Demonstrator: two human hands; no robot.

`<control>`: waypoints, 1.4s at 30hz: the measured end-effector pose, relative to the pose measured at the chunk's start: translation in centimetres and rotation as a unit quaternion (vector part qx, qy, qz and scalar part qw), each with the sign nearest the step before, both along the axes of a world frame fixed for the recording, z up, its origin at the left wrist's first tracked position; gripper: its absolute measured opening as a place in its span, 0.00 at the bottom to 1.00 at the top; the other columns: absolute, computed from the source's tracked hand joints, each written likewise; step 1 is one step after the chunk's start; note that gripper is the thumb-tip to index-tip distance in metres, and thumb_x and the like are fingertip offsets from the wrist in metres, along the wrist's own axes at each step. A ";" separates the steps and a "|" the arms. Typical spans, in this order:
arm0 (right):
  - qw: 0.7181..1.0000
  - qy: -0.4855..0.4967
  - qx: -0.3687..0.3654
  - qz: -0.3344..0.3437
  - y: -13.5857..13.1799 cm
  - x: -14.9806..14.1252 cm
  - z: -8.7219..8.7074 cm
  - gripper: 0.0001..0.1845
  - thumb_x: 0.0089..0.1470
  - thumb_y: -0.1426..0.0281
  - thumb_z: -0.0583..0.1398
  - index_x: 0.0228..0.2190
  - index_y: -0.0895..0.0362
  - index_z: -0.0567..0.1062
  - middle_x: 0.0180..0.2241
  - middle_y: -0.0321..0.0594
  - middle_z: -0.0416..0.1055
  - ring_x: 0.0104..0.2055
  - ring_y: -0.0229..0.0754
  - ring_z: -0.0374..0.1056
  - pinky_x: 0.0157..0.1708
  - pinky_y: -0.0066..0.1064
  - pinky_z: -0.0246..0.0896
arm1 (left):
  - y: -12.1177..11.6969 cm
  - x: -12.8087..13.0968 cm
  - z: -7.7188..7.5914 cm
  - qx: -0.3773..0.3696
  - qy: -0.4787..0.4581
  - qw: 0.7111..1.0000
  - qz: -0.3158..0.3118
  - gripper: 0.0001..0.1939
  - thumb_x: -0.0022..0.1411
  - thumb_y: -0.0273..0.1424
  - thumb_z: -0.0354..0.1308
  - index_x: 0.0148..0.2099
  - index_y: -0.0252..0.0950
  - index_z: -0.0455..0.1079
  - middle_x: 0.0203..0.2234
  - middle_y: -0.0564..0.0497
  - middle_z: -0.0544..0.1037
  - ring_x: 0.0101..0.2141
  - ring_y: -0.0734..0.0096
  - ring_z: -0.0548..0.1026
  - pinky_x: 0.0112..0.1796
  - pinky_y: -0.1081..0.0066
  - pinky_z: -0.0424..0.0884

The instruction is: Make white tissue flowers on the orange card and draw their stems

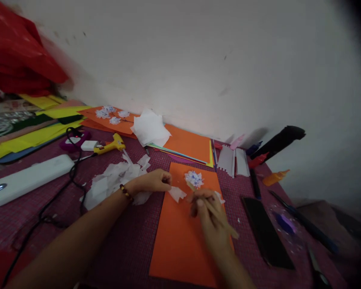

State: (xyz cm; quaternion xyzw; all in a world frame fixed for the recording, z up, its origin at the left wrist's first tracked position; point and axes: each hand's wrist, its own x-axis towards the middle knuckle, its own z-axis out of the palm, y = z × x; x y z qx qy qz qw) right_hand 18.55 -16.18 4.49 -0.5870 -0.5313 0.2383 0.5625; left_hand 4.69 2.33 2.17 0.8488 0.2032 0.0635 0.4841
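Note:
An orange sheet of paper (180, 241) lies in front of me with a white paper flower (194, 179) with blue marks near its far edge. Over the sheet's left side, my left hand (161, 180) is closed, pinching a small piece of white tissue paper (177, 194). My right hand (209, 208) grips a pale wooden stick (215, 212) like a pen; its tip points toward the flower. Another white scrap (220, 197) shows partly behind the right hand. Left of the sheet, loose tissue pieces (108, 180) lie in a heap under my left wrist.
A yellow glue gun (111, 145) with a black cable and a white power strip (30, 178) lie left. Behind are a decorated orange sheet (92, 114), stacked white paper (152, 127) and coloured sheets. A phone (266, 233), scissors (317, 269) and an orange tube (275, 177) are right.

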 end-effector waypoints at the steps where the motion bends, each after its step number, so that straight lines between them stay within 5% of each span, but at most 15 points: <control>1: 0.999 0.042 0.000 -0.007 0.3 0.6 0.2 0.04 0.60 0.68 0.50 0.35 0.52 0.65 0.31 0.35 0.68 0.23 0.34 0.62 0.24 0.28 0.59 | 0.0 0.1 -0.1 0.008 0.005 1.000 0.024 0.03 0.49 0.25 0.51 0.26 0.32 0.64 0.18 0.58 0.64 0.21 0.79 0.62 0.23 0.79 0.56; 5: 0.994 0.109 -0.005 -0.010 1.2 2.3 0.4 0.06 0.58 0.65 0.53 0.36 0.53 0.65 0.33 0.37 0.68 0.24 0.35 0.64 0.24 0.28 0.61 | -0.6 -0.3 1.0 0.116 0.038 0.979 0.165 0.02 0.48 0.23 0.51 0.26 0.33 0.63 0.18 0.56 0.65 0.21 0.75 0.63 0.23 0.76 0.56; 8: 0.994 0.106 -0.006 -0.007 1.6 2.4 0.3 0.06 0.58 0.64 0.53 0.36 0.53 0.66 0.32 0.36 0.68 0.23 0.35 0.63 0.23 0.28 0.60 | -2.0 -0.5 2.2 0.316 0.072 0.908 0.264 0.05 0.55 0.22 0.48 0.32 0.33 0.64 0.24 0.49 0.69 0.26 0.67 0.67 0.28 0.71 0.58; 11: 0.995 0.093 -0.015 0.008 2.1 2.2 0.5 0.06 0.58 0.65 0.53 0.35 0.53 0.67 0.31 0.36 0.68 0.22 0.33 0.62 0.23 0.27 0.59 | -3.6 -0.1 2.2 0.393 0.093 0.887 0.223 0.09 0.59 0.22 0.44 0.35 0.32 0.65 0.30 0.44 0.71 0.31 0.64 0.69 0.31 0.69 0.60; 17: 0.991 0.079 -0.076 0.071 4.3 2.9 0.8 0.10 0.57 0.63 0.53 0.36 0.56 0.67 0.30 0.37 0.68 0.21 0.34 0.61 0.22 0.27 0.58 | -3.6 0.8 0.5 0.281 0.095 0.945 0.139 0.07 0.51 0.23 0.51 0.23 0.34 0.65 0.22 0.50 0.70 0.23 0.72 0.65 0.25 0.72 0.54; 26: 0.987 0.003 -0.142 0.071 8.8 3.7 -0.4 0.11 0.53 0.64 0.54 0.23 0.56 0.67 0.16 0.30 0.61 0.17 0.33 0.54 0.18 0.24 0.48 | -4.1 1.2 0.8 0.251 0.121 0.956 0.090 0.09 0.50 0.24 0.50 0.22 0.33 0.69 0.18 0.49 0.72 0.20 0.75 0.63 0.23 0.73 0.49; 36: 0.984 -0.070 -0.112 0.118 10.8 3.6 -1.8 0.14 0.57 0.68 0.50 0.23 0.57 0.68 0.19 0.33 0.63 0.21 0.34 0.58 0.22 0.25 0.50 | -3.3 0.8 0.2 0.093 0.057 0.991 0.079 0.10 0.53 0.25 0.48 0.25 0.33 0.69 0.17 0.58 0.64 0.20 0.78 0.59 0.23 0.76 0.50; 42: 0.976 -0.120 -0.113 0.141 11.0 3.6 -2.1 0.16 0.58 0.69 0.50 0.21 0.57 0.67 0.19 0.32 0.63 0.21 0.34 0.58 0.23 0.26 0.48 | -3.3 1.1 0.1 0.065 0.064 0.992 0.092 0.09 0.53 0.26 0.47 0.24 0.32 0.67 0.18 0.58 0.62 0.21 0.79 0.57 0.23 0.77 0.51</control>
